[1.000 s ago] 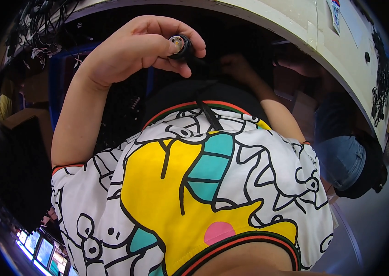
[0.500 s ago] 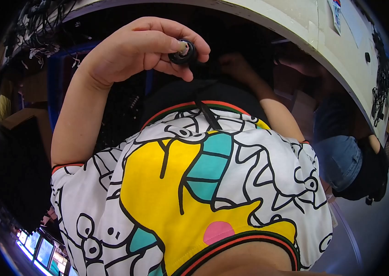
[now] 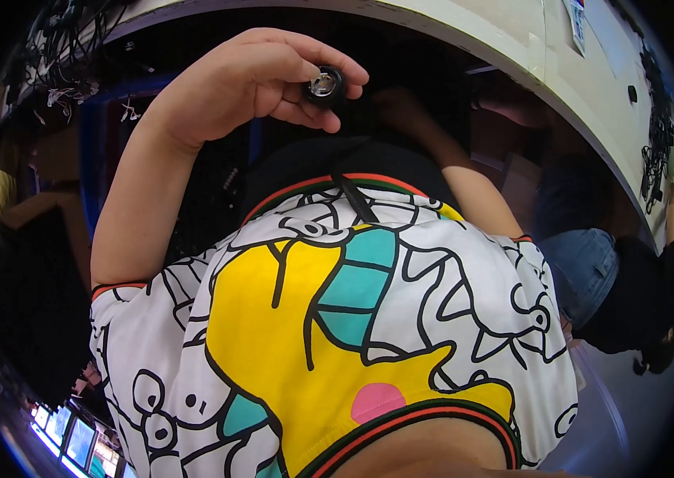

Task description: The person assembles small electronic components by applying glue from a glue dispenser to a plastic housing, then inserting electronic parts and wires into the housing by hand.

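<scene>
Raised in front of my lap, my left hand (image 3: 289,76) grips a small round black part (image 3: 326,86) between thumb and fingers. The part has a dark ring-shaped rim and a shiny, pale centre turned toward me. Its exact kind I cannot make out. Lower and farther to the right, my right hand (image 3: 402,110) rests in deep shadow by my dark trousers. Its fingers are too dim to read, so whether it holds anything does not show.
A white table edge (image 3: 504,36) curves across the far side. Black cables (image 3: 74,40) hang at the far left, and more cables (image 3: 655,151) lie on the table's right part. A cardboard box (image 3: 50,211) stands at left. Another person (image 3: 591,271) sits at right.
My left thumb has shifted up off the centre of the round part, whose shiny middle now shows more. The person at right has moved an arm toward the table.
</scene>
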Demonstrator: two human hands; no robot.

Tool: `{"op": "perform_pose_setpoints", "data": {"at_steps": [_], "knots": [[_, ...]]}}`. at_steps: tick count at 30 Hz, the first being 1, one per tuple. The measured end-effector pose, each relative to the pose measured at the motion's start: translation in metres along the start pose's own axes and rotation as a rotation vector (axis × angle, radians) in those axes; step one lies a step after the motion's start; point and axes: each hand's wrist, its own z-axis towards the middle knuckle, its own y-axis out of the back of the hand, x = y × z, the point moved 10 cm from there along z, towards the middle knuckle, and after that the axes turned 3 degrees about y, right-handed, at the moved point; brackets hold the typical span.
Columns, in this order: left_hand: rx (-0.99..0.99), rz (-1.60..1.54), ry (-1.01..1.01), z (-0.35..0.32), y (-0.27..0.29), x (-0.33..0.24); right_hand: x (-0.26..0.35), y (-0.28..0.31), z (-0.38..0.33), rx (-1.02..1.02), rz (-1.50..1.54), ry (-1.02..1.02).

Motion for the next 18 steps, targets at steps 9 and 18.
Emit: {"op": "perform_pose_setpoints", "data": {"at_steps": [9,18], "knots": [[0.026,-0.076,-0.023,-0.001,0.000,-0.007,0.012,0.003,-0.007,0.012,0.056,-0.025],[0.081,-0.112,-0.111,-0.010,0.005,-0.014,0.016,0.006,-0.015,-0.014,0.218,-0.027]]}}
